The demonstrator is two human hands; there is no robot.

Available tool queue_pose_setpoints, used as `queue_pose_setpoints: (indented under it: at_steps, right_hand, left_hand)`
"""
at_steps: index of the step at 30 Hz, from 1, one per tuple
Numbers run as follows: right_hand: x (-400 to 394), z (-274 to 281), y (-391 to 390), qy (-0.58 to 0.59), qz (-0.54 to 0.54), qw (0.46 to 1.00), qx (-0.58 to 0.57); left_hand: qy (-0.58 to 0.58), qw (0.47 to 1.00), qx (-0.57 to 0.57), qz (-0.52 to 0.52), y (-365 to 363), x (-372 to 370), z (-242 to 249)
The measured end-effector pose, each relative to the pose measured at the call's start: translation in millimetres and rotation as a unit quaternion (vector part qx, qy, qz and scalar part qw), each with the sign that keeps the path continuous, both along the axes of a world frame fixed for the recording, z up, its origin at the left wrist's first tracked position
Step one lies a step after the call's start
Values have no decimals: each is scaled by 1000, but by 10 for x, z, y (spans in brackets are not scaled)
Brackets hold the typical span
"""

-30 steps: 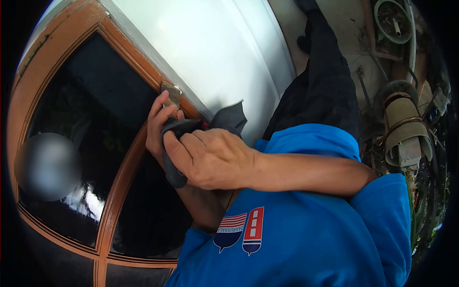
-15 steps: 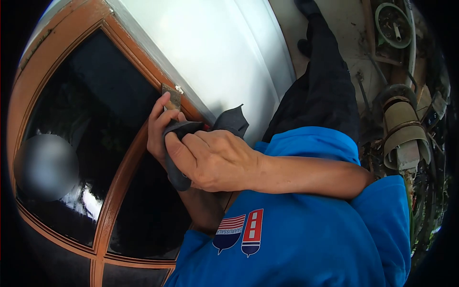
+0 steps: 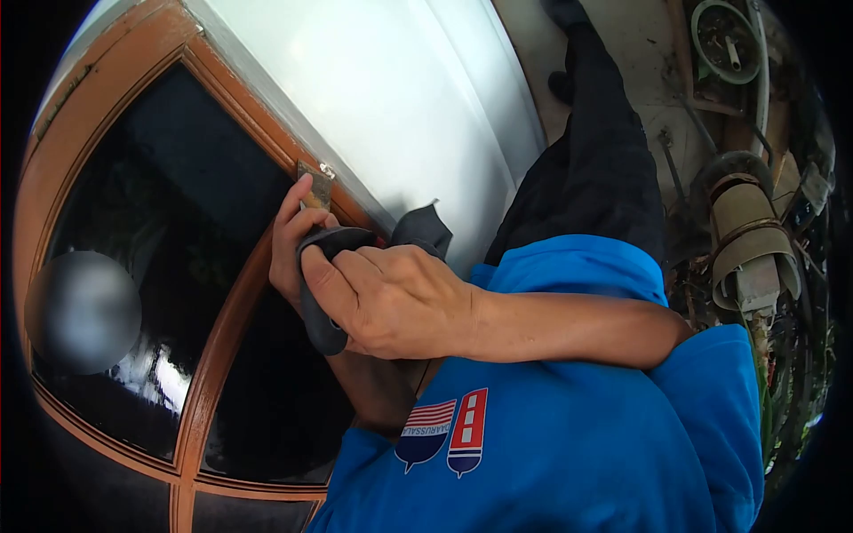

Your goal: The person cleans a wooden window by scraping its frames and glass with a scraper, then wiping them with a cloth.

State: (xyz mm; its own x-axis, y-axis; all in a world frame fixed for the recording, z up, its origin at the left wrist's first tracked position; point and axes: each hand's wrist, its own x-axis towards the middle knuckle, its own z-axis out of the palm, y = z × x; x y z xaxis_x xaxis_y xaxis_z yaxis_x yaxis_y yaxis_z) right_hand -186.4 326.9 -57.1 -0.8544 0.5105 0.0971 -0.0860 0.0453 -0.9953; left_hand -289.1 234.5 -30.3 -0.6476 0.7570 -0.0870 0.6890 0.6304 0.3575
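Observation:
A dark grey cloth point(image 3: 423, 231) is bunched in my right hand point(image 3: 404, 302), its fingers curled round it and one corner sticking out past the knuckles. My left hand point(image 3: 291, 238) is just behind, partly hidden by the cloth and the right hand. Its fingers are closed on a putty knife, whose worn, rusty blade point(image 3: 315, 185) points up toward the window frame point(image 3: 244, 115). A small white dab point(image 3: 327, 171) sits at the blade's corner. Most of the handle is hidden; a bit of red shows beside the cloth.
Dark glass point(image 3: 169, 169) in the brown wooden frame fills the left, beside a white wall point(image 3: 382, 89). Upper right are a round green-rimmed pot point(image 3: 729, 75) and a tan cylindrical object point(image 3: 742, 222) among plants and clutter. My legs stand on a tiled floor point(image 3: 524, 40).
The view has shifted very slightly. Both hands, the cloth and the putty knife keep nearly the same grip and place, with the cloth's loose corner a little lower.

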Motion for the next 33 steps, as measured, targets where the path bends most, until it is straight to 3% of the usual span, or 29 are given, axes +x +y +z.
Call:
queue_pose_setpoints:
  at_steps: [7,9,11,13,19,23,33]
  right_hand:
    - [41,7,18,0,31,998,-53]
    - [-22,-51,8,3,31,998,-62]
    - [-9,-13,-35,2,31,996,-79]
    - [-18,-50,-21,2,18,997,-75]
    - [8,-77,-33,15,9,997,-71]
    - [58,-31,25,8,17,996,-90]
    - [97,-40,22,25,7,995,-93]
  left_hand:
    - [-36,999,-7,0,46,27,72]
    - [-74,995,10,73,78,39,38]
    - [-69,994,7,79,38,66,72]
    - [-17,1000,12,4,21,-14,-30]
    - [-47,999,-1,18,63,28,14]
    - [-15,998,-24,-53,77,6,60]
    - [-36,998,-32,33,126,90,106]
